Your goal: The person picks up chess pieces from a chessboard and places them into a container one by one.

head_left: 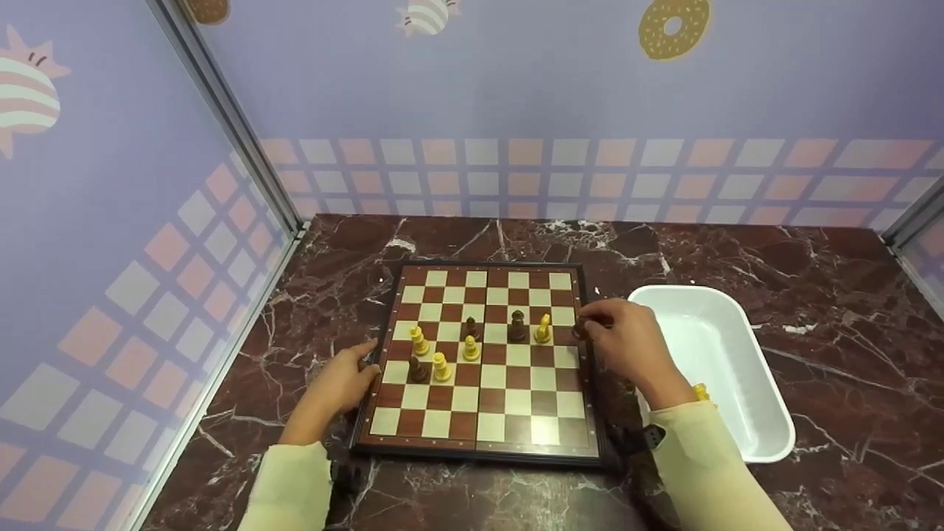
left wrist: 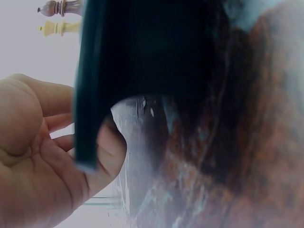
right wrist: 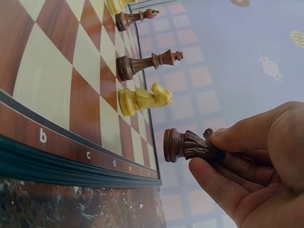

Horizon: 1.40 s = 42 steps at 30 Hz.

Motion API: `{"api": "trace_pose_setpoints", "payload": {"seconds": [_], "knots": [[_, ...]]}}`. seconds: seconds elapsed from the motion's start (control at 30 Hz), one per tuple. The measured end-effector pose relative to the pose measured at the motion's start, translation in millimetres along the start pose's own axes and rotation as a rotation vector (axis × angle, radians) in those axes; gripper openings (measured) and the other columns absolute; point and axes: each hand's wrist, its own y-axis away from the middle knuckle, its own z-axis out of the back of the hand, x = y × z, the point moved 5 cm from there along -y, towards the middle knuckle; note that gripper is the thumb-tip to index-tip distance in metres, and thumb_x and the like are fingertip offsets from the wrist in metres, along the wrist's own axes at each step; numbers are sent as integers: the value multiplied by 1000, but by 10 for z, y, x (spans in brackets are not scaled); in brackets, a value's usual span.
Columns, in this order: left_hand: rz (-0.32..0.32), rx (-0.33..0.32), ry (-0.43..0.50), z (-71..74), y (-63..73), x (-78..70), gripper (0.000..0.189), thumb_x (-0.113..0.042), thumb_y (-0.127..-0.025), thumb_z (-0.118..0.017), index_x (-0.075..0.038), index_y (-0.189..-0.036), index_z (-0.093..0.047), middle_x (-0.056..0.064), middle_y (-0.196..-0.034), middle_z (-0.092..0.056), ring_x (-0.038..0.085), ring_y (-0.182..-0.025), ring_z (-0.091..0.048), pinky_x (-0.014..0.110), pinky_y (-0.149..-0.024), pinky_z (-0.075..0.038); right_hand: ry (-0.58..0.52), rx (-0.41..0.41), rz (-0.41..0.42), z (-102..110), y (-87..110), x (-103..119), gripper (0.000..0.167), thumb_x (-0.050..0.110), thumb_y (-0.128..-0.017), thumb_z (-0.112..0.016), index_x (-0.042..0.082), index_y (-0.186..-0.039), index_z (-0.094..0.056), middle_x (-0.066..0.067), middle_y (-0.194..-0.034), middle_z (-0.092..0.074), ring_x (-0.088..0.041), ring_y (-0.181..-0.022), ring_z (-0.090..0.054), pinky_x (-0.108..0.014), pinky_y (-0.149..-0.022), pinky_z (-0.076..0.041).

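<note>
My right hand (head_left: 627, 343) pinches a dark brown chess knight (right wrist: 192, 145) between thumb and fingers. In the head view this knight overlaps the right border of the chessboard (head_left: 531, 428), beside a yellow knight (right wrist: 140, 99). A brown king (right wrist: 142, 64) and a brown bishop (right wrist: 135, 19) stand upright farther along the board. My left hand (head_left: 335, 383) grips the board's left edge, with fingers curled at the dark rim (left wrist: 88, 95). Near it stand a yellow rook (head_left: 419, 341), a yellow pawn (head_left: 470, 349), a dark piece (head_left: 417, 370) and another yellow piece (head_left: 441, 367).
Right of the board lies a white plastic tray (head_left: 778, 435), with a yellow piece (head_left: 700, 392) partly hidden by my right wrist. Board and tray rest on a dark red marbled table (head_left: 354, 247). Patterned purple walls (head_left: 516, 88) rise behind and at the left.
</note>
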Motion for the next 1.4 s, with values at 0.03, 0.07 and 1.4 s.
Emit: {"api": "trace_pose_setpoints", "payload": {"seconds": [0.03, 0.07, 1.4], "knots": [[6, 4, 5, -1, 0, 5, 53, -12, -100, -51, -3, -149, -36, 0, -63, -47, 10, -47, -38, 27, -48, -36, 1, -3, 0, 14, 9, 3, 20, 7, -88, -63, 4, -104, -74, -14, -100, -73, -29, -91, -68, -47, -81, -51], [9, 9, 8, -2, 2, 8, 53, -12, -100, -51, -3, -150, -35, 1, -64, -47, 10, -47, -38, 27, -48, -36, 0, -6, 0, 29, 20, 6, 20, 7, -88, -63, 4, -104, -75, -14, -100, -73, -30, -92, -68, -48, -82, -52], [-2, -1, 6, -8, 17, 13, 52, -12, -100, -49, -5, -150, -35, 1, -65, -47, 11, -48, -39, 28, -50, -38, -67, -76, 16, 410, 355, -202, 20, 3, -88, -66, 5, -106, -74, -11, -102, -74, -27, -97, -69, -42, -85, -54]]}}
